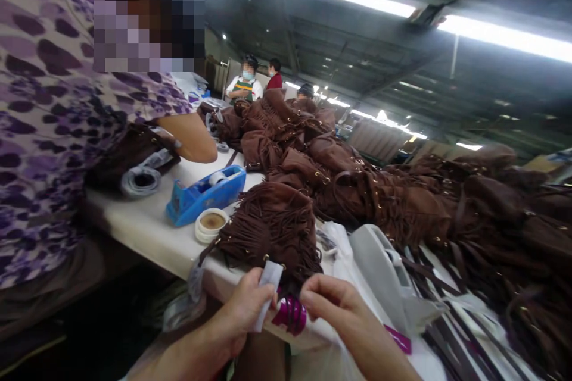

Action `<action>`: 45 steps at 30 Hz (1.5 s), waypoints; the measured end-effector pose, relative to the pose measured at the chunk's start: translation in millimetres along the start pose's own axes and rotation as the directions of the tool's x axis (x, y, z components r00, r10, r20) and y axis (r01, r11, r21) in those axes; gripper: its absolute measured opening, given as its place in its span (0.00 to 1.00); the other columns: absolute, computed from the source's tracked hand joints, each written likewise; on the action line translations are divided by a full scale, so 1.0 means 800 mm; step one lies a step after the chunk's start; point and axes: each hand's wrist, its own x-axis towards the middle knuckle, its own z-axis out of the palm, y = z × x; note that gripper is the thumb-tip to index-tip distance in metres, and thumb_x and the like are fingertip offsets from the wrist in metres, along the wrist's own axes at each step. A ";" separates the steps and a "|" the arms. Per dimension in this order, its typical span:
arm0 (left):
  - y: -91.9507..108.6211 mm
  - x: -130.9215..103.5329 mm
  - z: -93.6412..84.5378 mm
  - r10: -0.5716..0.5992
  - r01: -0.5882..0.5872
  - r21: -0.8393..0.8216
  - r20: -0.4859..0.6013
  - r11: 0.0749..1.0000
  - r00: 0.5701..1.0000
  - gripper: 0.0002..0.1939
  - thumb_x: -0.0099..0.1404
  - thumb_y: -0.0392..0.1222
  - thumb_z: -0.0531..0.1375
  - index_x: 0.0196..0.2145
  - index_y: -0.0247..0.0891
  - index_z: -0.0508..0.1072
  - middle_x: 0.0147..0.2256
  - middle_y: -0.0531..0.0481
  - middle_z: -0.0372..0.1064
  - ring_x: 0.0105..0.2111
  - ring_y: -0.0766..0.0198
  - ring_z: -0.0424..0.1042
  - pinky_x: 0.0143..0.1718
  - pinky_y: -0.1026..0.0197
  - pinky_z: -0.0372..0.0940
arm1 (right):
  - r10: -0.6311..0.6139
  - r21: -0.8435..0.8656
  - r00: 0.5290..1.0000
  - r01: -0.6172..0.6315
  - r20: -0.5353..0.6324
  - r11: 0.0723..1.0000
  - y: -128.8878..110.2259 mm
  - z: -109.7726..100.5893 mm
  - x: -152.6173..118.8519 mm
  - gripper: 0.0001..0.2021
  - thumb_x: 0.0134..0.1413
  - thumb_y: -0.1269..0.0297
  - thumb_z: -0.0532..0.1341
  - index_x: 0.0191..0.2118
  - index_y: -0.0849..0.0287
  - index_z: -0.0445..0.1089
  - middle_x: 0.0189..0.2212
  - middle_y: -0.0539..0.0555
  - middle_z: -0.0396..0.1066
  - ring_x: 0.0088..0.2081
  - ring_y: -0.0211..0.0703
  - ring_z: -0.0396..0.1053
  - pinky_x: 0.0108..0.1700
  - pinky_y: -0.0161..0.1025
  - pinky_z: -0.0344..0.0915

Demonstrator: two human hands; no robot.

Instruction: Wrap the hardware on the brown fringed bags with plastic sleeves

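A dark brown fringed bag (272,220) lies at the near edge of the white table. My left hand (250,303) is closed on a pale, flat strip (270,277) in front of the bag's metal rings. To its right, my right hand (328,300) has its fingers pinched together beside the fringe ends; whatever is between the fingertips is too small to make out. Between both hands hangs a shiny purple tag (290,314), partly covered by dark cords.
A blue tape dispenser (208,193) and a round white tub (211,224) stand left of the bag. A grey dispenser (384,274) is at the right. Brown bags (339,172) pile up behind. Another person in a purple patterned top (49,101) leans in at the left.
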 end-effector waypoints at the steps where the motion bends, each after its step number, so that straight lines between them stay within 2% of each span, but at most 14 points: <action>1: -0.004 0.001 0.000 0.013 -0.013 -0.008 -0.003 1.000 1.000 0.12 0.47 0.39 0.60 0.32 0.38 0.65 0.23 0.57 0.63 0.19 0.71 0.58 0.21 0.68 0.51 | 0.009 -0.017 1.000 -0.008 0.028 1.000 0.002 0.023 0.017 0.16 0.45 0.48 0.62 0.23 0.58 0.67 0.19 0.49 0.65 0.23 0.37 0.61 0.27 0.34 0.59; 3: -0.009 0.004 0.001 0.050 -0.050 -0.018 -0.007 0.999 0.999 0.13 0.49 0.41 0.61 0.34 0.36 0.67 0.25 0.56 0.64 0.24 0.67 0.63 0.24 0.67 0.55 | 0.030 -0.077 0.999 -0.027 0.040 0.997 0.014 0.051 0.044 0.14 0.45 0.51 0.60 0.22 0.58 0.67 0.18 0.49 0.66 0.20 0.35 0.59 0.24 0.33 0.56; 5: -0.013 0.007 0.000 0.090 -0.090 -0.014 -0.008 0.996 0.996 0.14 0.51 0.42 0.62 0.35 0.36 0.68 0.26 0.55 0.64 0.27 0.65 0.64 0.27 0.66 0.57 | 0.041 -0.140 0.999 -0.039 0.011 0.989 0.026 0.061 0.061 0.12 0.44 0.55 0.59 0.21 0.58 0.66 0.17 0.50 0.67 0.18 0.34 0.59 0.21 0.32 0.54; 10: -0.019 0.013 -0.002 0.117 -0.117 0.000 0.035 0.993 0.993 0.12 0.53 0.43 0.61 0.34 0.36 0.67 0.24 0.55 0.63 0.26 0.64 0.64 0.28 0.64 0.56 | 0.057 -0.253 0.995 -0.076 -0.081 0.965 0.035 0.053 0.074 0.09 0.43 0.63 0.60 0.17 0.57 0.66 0.14 0.49 0.67 0.18 0.35 0.63 0.20 0.30 0.52; 15: -0.022 0.014 -0.006 0.121 -0.123 0.015 0.083 0.992 0.989 0.11 0.53 0.39 0.57 0.36 0.37 0.66 0.27 0.55 0.63 0.27 0.65 0.63 0.28 0.64 0.56 | 0.058 -0.321 0.989 -0.100 -0.138 0.942 0.035 0.052 0.075 0.09 0.42 0.67 0.61 0.15 0.57 0.66 0.13 0.48 0.67 0.18 0.36 0.64 0.20 0.31 0.52; 18: -0.017 0.010 -0.010 0.118 -0.122 0.035 0.109 0.992 0.987 0.13 0.49 0.35 0.57 0.36 0.37 0.66 0.26 0.56 0.62 0.27 0.65 0.62 0.28 0.65 0.55 | 0.046 -0.333 0.987 -0.096 -0.154 0.938 0.036 0.052 0.077 0.10 0.41 0.68 0.62 0.14 0.57 0.66 0.13 0.48 0.67 0.18 0.36 0.63 0.21 0.31 0.51; 21: -0.008 0.005 -0.012 0.079 -0.081 0.016 0.134 0.997 0.988 0.12 0.50 0.36 0.58 0.35 0.37 0.66 0.25 0.56 0.63 0.26 0.65 0.63 0.27 0.65 0.55 | 0.044 -0.304 0.989 -0.087 -0.144 0.949 0.038 0.049 0.077 0.11 0.42 0.66 0.62 0.14 0.58 0.67 0.13 0.48 0.66 0.18 0.35 0.61 0.21 0.31 0.50; 23: -0.003 0.003 -0.011 0.060 -0.061 0.007 0.129 0.998 0.990 0.09 0.55 0.41 0.59 0.34 0.38 0.65 0.23 0.56 0.63 0.24 0.66 0.62 0.26 0.66 0.53 | 0.056 -0.264 0.991 -0.087 -0.123 0.961 0.038 0.046 0.076 0.12 0.44 0.62 0.62 0.15 0.58 0.67 0.13 0.48 0.65 0.17 0.33 0.59 0.20 0.31 0.49; 25: 0.000 0.003 -0.009 0.046 -0.048 0.014 0.121 0.999 0.992 0.11 0.58 0.47 0.59 0.33 0.38 0.64 0.21 0.57 0.62 0.20 0.68 0.59 0.23 0.66 0.50 | 0.078 -0.207 0.993 -0.096 -0.089 0.974 0.036 0.044 0.072 0.14 0.45 0.58 0.62 0.15 0.59 0.66 0.12 0.48 0.64 0.17 0.32 0.56 0.20 0.31 0.49; 29: 0.004 0.003 -0.006 0.000 -0.002 0.015 0.118 1.000 0.993 0.14 0.59 0.53 0.57 0.32 0.40 0.61 0.19 0.60 0.60 0.15 0.73 0.50 0.19 0.67 0.43 | 0.133 -0.058 0.991 -0.131 0.027 0.990 0.026 0.038 0.059 0.14 0.41 0.53 0.62 0.20 0.60 0.69 0.16 0.48 0.67 0.18 0.32 0.58 0.21 0.31 0.54; 32: 0.011 -0.001 -0.006 -0.031 0.031 0.008 0.130 1.000 0.991 0.16 0.58 0.54 0.58 0.33 0.41 0.60 0.20 0.61 0.60 0.14 0.75 0.47 0.18 0.68 0.40 | 0.176 0.018 0.981 -0.178 0.082 0.984 0.026 0.032 0.051 0.13 0.36 0.55 0.63 0.26 0.60 0.70 0.18 0.48 0.69 0.18 0.34 0.61 0.21 0.33 0.59; 35: 0.019 -0.006 -0.009 -0.067 0.066 0.014 0.155 0.998 0.986 0.18 0.56 0.55 0.59 0.35 0.40 0.61 0.21 0.60 0.62 0.14 0.76 0.48 0.17 0.70 0.38 | 0.180 0.048 0.983 -0.182 0.033 0.982 0.037 0.029 0.049 0.12 0.33 0.61 0.63 0.28 0.58 0.65 0.16 0.44 0.67 0.17 0.35 0.63 0.22 0.33 0.59; 39: 0.026 -0.007 -0.014 -0.115 0.108 0.051 0.177 0.993 0.977 0.20 0.55 0.56 0.60 0.37 0.39 0.62 0.21 0.59 0.64 0.13 0.76 0.52 0.15 0.71 0.39 | 0.137 0.037 0.987 -0.135 -0.080 0.990 0.056 0.041 0.054 0.10 0.34 0.66 0.63 0.27 0.56 0.61 0.15 0.42 0.65 0.16 0.32 0.59 0.20 0.30 0.51; 45: 0.026 -0.006 -0.018 -0.116 0.092 0.134 0.187 0.987 0.975 0.26 0.57 0.58 0.60 0.44 0.35 0.67 0.20 0.53 0.68 0.13 0.70 0.61 0.12 0.72 0.46 | 0.097 0.016 0.981 -0.095 -0.169 0.995 0.062 0.059 0.057 0.05 0.37 0.70 0.60 0.26 0.57 0.63 0.14 0.43 0.67 0.16 0.31 0.59 0.19 0.29 0.49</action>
